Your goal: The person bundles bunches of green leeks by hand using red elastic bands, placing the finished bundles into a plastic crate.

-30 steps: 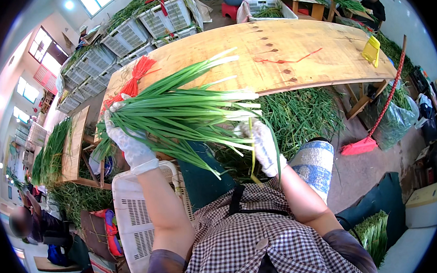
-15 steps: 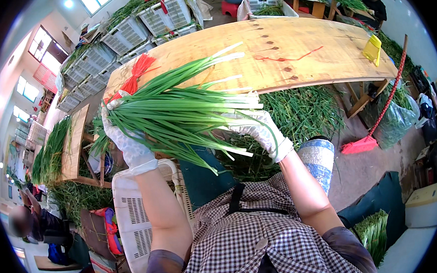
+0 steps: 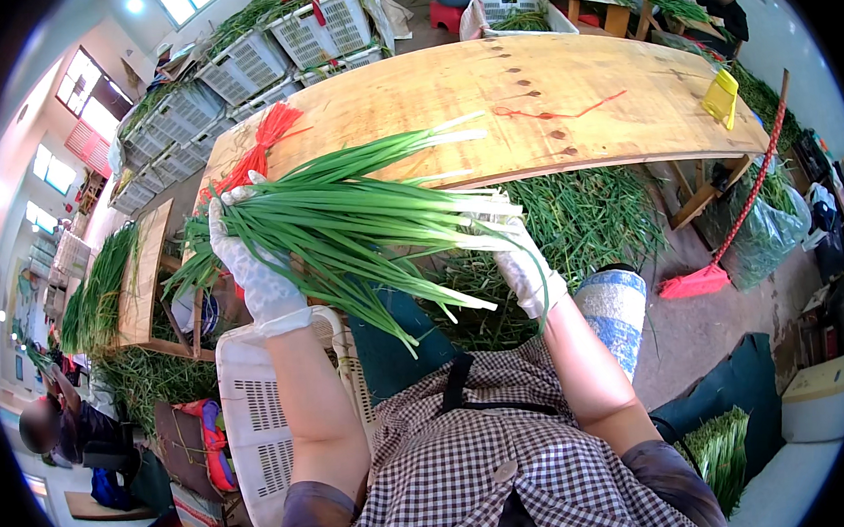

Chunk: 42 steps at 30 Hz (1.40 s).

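A loose bunch of garlic chives (image 3: 343,210), long green leaves with white stem ends, is held across in front of me, near the table's front edge. My left hand (image 3: 255,263), in a white patterned glove, grips the leafy left part, its fingers wrapped round from above and behind. At the other end, my gloved right hand (image 3: 520,263) is closed at the white stem ends; its fingertips are partly hidden by the stems. Several stems fan out loosely toward me, and one leaf hangs over my right wrist. A bundle of red ties (image 3: 268,143) lies on the table's left end.
The wooden table (image 3: 394,93) carries a loose red tie (image 3: 567,113) and a yellow plastic object (image 3: 720,98). Leaf trimmings (image 3: 582,217) lie beneath. A white basket (image 3: 259,425) stands at my left, a red broom (image 3: 695,282) at right. Crates (image 3: 319,30) are stacked behind; other people sit farther off.
The chives have shifted slightly right and their lower stems hang a little lower. My left hand moved slightly right with them; my right hand has turned more upright at the stem ends.
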{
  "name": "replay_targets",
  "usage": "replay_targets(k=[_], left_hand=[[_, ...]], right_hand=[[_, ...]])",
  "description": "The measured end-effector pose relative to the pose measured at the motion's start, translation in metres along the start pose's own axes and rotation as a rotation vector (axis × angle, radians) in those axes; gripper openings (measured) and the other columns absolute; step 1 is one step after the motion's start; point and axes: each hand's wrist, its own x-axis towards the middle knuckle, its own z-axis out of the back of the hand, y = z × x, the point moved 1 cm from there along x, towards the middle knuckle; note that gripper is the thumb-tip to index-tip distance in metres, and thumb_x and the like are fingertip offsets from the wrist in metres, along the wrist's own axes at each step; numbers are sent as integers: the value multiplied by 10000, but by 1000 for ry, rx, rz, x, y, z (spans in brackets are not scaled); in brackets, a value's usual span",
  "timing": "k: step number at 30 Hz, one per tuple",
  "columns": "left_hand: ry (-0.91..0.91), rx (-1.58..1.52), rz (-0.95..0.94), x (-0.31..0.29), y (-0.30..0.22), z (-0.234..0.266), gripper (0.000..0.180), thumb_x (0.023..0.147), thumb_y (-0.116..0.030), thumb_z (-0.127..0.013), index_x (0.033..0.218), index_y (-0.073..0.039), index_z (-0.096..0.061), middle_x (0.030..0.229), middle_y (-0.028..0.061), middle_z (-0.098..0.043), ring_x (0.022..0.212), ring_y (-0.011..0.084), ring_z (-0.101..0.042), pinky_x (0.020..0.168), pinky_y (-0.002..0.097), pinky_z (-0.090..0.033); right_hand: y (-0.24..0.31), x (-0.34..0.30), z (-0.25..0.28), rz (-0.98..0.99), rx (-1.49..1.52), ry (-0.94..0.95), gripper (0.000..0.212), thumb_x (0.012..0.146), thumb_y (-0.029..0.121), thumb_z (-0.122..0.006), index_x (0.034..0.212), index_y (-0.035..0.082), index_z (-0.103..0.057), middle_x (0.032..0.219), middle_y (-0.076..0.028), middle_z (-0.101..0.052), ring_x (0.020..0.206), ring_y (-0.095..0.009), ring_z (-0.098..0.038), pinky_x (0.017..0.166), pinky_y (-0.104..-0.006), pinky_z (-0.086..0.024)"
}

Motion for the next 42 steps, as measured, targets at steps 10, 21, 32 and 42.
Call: replay_targets(k=[10, 21, 32, 42], left_hand=[[-81, 105, -39, -2, 8, -18, 205, 919, -198, -550, 792, -42, -585, 732, 43, -618, 728, 159, -595, 957, 357, -473], [-36, 35, 71, -4, -8, -6, 169, 916, -168, -531, 867, -20, -597, 812, 74, -631, 805, 195, -610, 952, 378, -483], [32, 102, -49, 6, -19, 12, 237, 955, -199, -457, 931, -18, -609, 872, 94, -651, 820, 211, -630, 831, 369, -537], [-35, 152, -189, 7, -22, -18, 223, 939, -206, -481, 864, -32, -599, 799, 76, -642, 786, 211, -631, 835, 389, -542]], right_hand=[[19, -3, -7, 500, -1465, 424, 298, 913, 157, -494, 1181, 72, -592, 1124, -140, -610, 1014, -320, -561, 952, -380, -442], [45, -13, 110, -480, -1586, -471, 415, 838, 296, -664, 1127, 0, -632, 1064, -155, -674, 848, -263, -666, 811, -321, -531], [-1, -13, -24, -242, -263, 95, 395, 879, 113, -658, 1238, -16, -555, 1135, -103, -642, 1024, -169, -612, 925, -306, -490], [-1, -1, 12, -177, -277, -136, 230, 877, 185, -664, 952, -31, -689, 815, -110, -708, 680, -119, -643, 646, -229, -521]])
